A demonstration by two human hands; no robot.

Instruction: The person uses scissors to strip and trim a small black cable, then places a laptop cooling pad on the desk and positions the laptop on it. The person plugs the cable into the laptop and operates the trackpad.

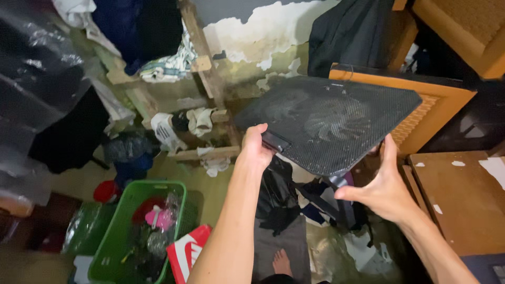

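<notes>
Black mesh cooling pad (329,123), flat panel with a fan beneath: held in mid-air above the cluttered floor (226,184), left of the wooden desk (463,200). Left hand (256,150) grips its near-left corner; right hand (386,184) is spread against the near-right edge. Long axis runs left-right, mesh face tilted toward the camera. Risk: the right hand's loose support may let the pad slip onto the bags (279,200) below.

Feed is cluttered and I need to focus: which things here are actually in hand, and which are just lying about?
In hand:
black mesh cooling pad
left hand
right hand

Lying about:
green basket
red-and-white shoebox
black bag on floor
wooden table
</notes>
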